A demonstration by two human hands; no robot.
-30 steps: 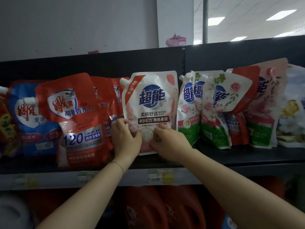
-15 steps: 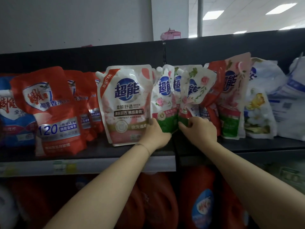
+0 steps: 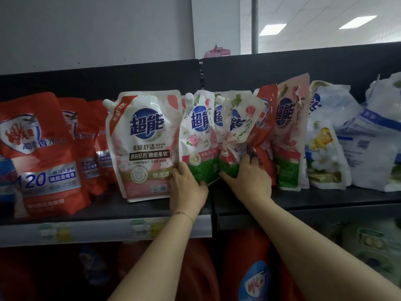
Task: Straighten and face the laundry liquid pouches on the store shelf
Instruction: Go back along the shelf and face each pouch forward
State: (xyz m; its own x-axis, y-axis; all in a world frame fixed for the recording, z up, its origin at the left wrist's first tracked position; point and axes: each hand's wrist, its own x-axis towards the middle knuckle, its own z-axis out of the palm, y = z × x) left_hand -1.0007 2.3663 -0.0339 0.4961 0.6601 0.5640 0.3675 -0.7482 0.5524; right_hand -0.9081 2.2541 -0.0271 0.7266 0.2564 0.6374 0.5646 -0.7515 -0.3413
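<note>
On the dark shelf [image 3: 108, 210], rose-print pouches [image 3: 198, 148] in left hand [image 3: 187, 192], right hand [image 3: 249, 181].

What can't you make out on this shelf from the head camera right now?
All in the head view.
- Fingertips of the left hand: hidden behind the rose pouch it grips.
- Rear pouches: fronts overlapped by the crumpled pouch in the right hand.
- Blue pouch: cut off by the left edge.
- Price labels: print blurred.
- Lower-shelf bottles: dark, blurred.
</note>
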